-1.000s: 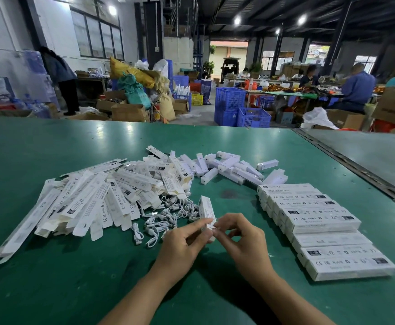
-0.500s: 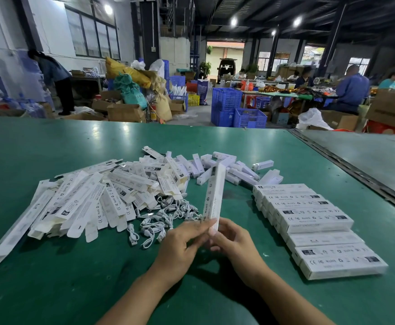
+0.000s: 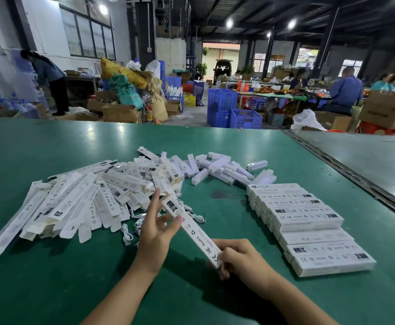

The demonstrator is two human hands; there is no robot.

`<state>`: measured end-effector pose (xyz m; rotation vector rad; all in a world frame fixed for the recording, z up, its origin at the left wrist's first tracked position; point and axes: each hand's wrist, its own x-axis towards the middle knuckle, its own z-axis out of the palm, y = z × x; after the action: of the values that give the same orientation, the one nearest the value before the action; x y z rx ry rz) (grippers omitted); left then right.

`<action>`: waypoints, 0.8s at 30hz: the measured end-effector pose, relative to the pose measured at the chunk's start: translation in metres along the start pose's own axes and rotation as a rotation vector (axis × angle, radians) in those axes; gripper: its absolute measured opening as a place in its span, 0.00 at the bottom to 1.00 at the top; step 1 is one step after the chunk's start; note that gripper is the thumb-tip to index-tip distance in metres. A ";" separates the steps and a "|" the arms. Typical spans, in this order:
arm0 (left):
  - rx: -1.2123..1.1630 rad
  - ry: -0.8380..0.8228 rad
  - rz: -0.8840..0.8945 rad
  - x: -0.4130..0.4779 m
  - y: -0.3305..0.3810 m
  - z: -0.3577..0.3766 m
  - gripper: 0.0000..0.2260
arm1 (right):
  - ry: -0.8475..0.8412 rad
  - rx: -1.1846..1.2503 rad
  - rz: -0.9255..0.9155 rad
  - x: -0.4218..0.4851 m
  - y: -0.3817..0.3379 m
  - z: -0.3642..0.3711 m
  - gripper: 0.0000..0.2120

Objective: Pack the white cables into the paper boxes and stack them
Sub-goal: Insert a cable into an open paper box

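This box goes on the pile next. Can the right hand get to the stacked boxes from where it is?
Probably yes: the stacked boxes lie just right of the right hand, with only green table showing between them.

Blue crates (image 3: 222,102) beyond green table (image 3: 51,289)
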<state>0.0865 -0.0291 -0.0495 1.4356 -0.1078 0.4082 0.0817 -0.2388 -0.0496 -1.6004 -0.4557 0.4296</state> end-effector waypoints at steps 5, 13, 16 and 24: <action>0.028 0.000 -0.003 0.003 0.001 -0.007 0.21 | 0.001 0.073 0.039 -0.005 0.000 -0.002 0.20; 0.043 -0.015 -0.034 -0.005 0.001 0.003 0.22 | 0.314 0.479 0.024 -0.004 -0.005 0.005 0.07; 0.088 -0.050 -0.078 -0.006 0.001 0.003 0.21 | 0.539 0.712 -0.071 -0.004 -0.010 0.001 0.07; 0.134 -0.131 -0.145 -0.003 -0.003 0.000 0.22 | 0.926 0.700 -0.099 -0.006 -0.014 -0.005 0.08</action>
<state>0.0844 -0.0301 -0.0530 1.5916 -0.0822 0.2049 0.0781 -0.2452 -0.0356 -0.9321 0.3076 -0.2392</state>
